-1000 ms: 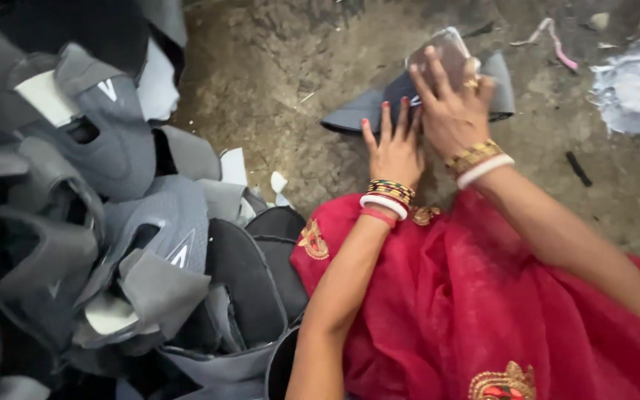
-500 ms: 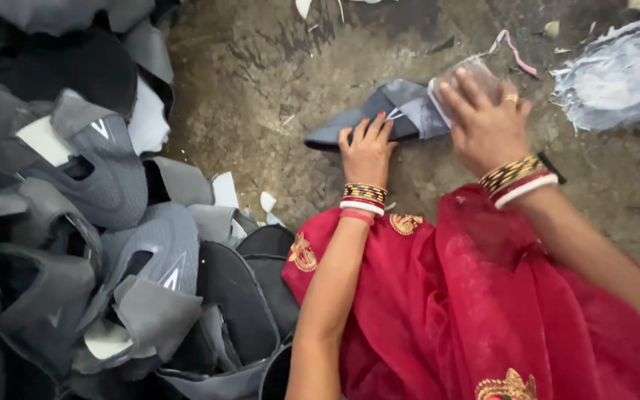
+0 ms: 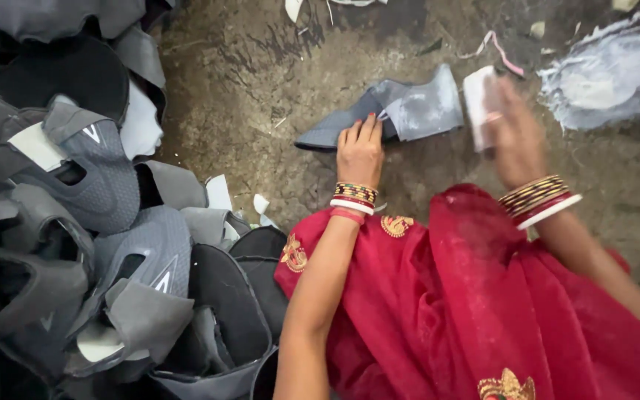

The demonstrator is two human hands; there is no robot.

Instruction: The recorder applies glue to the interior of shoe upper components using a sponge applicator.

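Left hand [image 3: 359, 150]: fingers flat, pressing the grey fabric shoe upper [image 3: 394, 115] on the dirt floor [image 3: 261, 89].
Right hand [image 3: 516, 137]: motion-blurred, grasping a small whitish block [image 3: 477, 104]; details unclear.
Grey shoe-upper pile [image 3: 75, 222]: cut off at left.

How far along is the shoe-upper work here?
Done: cannot tell; no finished stack shows apart. In hand: the left hand presses one grey upper piece flat on the floor, while the blurred right hand holds a pale block beside it. Left: a big pile of grey uppers on the person's left looks untouched.
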